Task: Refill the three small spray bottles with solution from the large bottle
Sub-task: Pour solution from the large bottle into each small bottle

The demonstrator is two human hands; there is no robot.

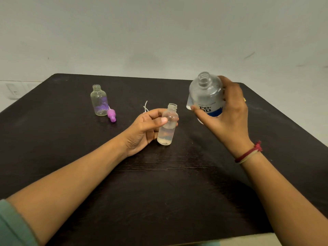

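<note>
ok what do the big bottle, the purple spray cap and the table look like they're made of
Large bottle: see-through, probably plastic, possibly glass; threaded neck, blue printed label.
Purple spray cap: opaque matte plastic, moulded shape.
Table: dark wood or wood-look laminate, faint grain lines, dull sheen.

Plain indoor room, dark wood-grain table [159,192] against a bare pale wall [159,32], switch plate [15,90] at left

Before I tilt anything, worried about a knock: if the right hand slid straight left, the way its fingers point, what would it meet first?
Probably the small bottle held by the left hand, struck first by the large bottle that the right hand grips. Depth is unclear from one view.
</note>
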